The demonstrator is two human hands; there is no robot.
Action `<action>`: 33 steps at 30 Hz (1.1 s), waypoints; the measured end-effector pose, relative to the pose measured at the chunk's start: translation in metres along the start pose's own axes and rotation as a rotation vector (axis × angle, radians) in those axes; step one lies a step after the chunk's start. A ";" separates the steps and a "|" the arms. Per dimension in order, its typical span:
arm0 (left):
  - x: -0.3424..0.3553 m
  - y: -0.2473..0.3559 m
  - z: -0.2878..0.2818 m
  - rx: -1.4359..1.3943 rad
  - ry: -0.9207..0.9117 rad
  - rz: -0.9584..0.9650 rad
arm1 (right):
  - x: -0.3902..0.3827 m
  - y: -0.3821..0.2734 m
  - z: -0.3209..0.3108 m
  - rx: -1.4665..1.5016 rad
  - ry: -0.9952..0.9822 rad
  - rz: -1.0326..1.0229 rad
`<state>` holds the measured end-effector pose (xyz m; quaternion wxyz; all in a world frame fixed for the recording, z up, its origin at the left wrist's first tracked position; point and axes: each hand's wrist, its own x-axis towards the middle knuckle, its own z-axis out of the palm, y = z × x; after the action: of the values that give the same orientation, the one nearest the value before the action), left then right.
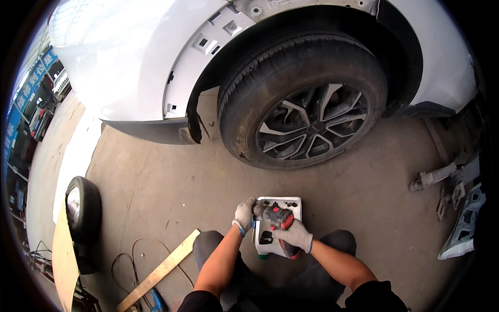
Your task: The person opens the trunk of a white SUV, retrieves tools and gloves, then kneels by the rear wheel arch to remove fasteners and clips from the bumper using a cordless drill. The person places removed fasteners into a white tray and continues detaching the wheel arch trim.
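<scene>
Over the white tray (268, 250), the right hand (297, 236) wraps the grip of a red-and-black power tool (274, 215); at the tray's left edge the left hand (244, 213) curls by its nose, hold unclear. Beyond the tray stands a car wheel (315, 128).

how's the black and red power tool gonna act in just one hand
The power tool is likely rigid, given its hard-looking casing. It's probably heavy for its size, with that chunky body. In the right hand alone it might twist, since the body juts past the grip.
</scene>
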<state>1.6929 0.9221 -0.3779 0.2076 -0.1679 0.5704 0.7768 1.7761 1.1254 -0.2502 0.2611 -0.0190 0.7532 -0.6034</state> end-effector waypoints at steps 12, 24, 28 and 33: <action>-0.025 0.028 0.021 -0.008 0.017 -0.120 | 0.000 -0.003 -0.013 -0.384 0.278 0.036; -0.029 0.037 0.022 -0.095 -0.004 -0.042 | 0.006 -0.009 -0.017 -0.272 0.227 0.005; -0.033 0.036 0.018 0.172 0.001 0.102 | 0.011 -0.003 -0.018 -0.172 0.198 -0.087; -0.033 0.035 0.012 0.002 -0.056 0.104 | 0.010 -0.018 -0.021 -0.230 0.134 0.002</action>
<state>1.7032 0.9201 -0.3297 0.1828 -0.1159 0.5731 0.7904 1.7539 1.1360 -0.2342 0.2071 -0.0077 0.8331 -0.5128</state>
